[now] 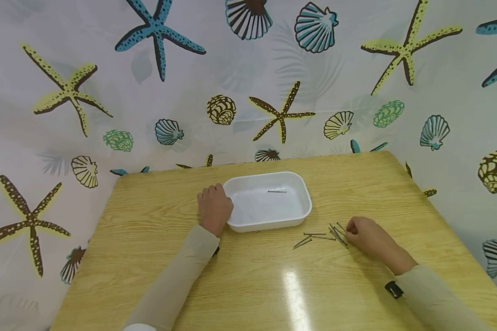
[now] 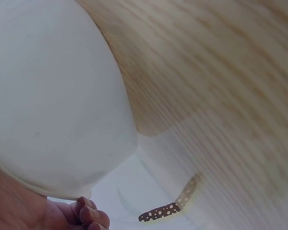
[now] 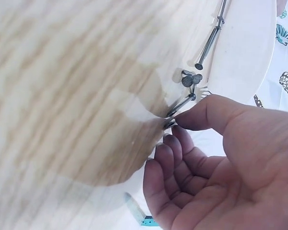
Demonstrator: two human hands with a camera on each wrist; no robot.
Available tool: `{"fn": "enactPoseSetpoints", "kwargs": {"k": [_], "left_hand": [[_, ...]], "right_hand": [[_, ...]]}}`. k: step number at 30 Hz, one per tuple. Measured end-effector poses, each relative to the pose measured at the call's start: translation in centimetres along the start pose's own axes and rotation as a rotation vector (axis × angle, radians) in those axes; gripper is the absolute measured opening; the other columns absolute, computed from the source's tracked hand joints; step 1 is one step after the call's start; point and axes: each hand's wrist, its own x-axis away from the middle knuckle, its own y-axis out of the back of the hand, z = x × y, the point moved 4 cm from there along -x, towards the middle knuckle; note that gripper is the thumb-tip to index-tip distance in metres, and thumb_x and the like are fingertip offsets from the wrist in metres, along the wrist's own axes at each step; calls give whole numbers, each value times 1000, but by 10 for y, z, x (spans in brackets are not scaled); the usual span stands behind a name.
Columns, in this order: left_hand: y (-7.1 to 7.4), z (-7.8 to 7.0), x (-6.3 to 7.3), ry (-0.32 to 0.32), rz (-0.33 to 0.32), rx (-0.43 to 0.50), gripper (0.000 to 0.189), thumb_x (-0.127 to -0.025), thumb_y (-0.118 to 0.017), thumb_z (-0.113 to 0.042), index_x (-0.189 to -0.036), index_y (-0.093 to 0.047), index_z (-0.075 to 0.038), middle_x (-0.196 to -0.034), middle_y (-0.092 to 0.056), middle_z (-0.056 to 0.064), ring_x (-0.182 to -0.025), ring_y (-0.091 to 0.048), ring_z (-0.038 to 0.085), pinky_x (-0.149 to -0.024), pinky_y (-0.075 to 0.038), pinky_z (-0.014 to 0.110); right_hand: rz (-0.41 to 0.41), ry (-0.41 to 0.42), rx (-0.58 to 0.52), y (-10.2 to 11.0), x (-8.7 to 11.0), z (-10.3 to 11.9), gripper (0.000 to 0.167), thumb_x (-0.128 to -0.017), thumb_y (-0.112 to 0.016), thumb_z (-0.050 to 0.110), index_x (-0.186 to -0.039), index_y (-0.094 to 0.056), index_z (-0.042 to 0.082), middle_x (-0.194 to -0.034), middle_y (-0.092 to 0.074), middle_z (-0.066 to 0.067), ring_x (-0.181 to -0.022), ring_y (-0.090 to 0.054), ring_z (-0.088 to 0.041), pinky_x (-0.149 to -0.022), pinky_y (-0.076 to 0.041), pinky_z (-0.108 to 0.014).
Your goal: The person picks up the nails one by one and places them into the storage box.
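Note:
At the left end of a white plastic tray, my left hand holds the rim. The left wrist view shows its curled fingers by the tray's edge. Inside the tray lies a metal nail. Over on the right, my right hand pinches the end of a nail between thumb and fingertips, low by the tabletop. Several loose nails lie right beside these fingertips. A second small group of nails rests nearer the tray's front right corner.
Everything stands on a wood-grain table. Behind it hangs a white cloth printed with starfish and shells, which also runs along both sides. A dark band sits by the right sleeve.

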Motion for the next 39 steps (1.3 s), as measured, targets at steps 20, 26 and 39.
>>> {"fn": "enactPoseSetpoints", "kwargs": {"k": [20,26,39], "left_hand": [[-3,0,-1,-10,-15,-13,27,-89,-43,-18,-104,-56,1,-96,-57,15,-92,-50,32,-81,-36,45],[-3,1,-1,-18,-19,-17,27,-90,-44,-19,-103,-56,0,-95,-57,15,-92,-51,32,-80,-37,44],[-3,2,-1,-4,-8,-10,27,-90,-44,-19,-105,-56,0,-96,-57,15,-93,-50,32,-82,-36,45]], "right_hand": [[-9,-27,20,-1,1,2,17,-88,-56,16,-92,-56,0,-84,-59,-8,-72,-53,-19,-65,-45,-40],[-84,-7,9,2,2,3,16,-90,-57,14,-95,-57,-1,-82,-59,-7,-72,-56,-20,-63,-45,-40],[-183,47,21,4,-1,5,10,-88,-58,5,-93,-62,-2,-84,-55,-10,-74,-54,-21,-65,-45,-40]]}}
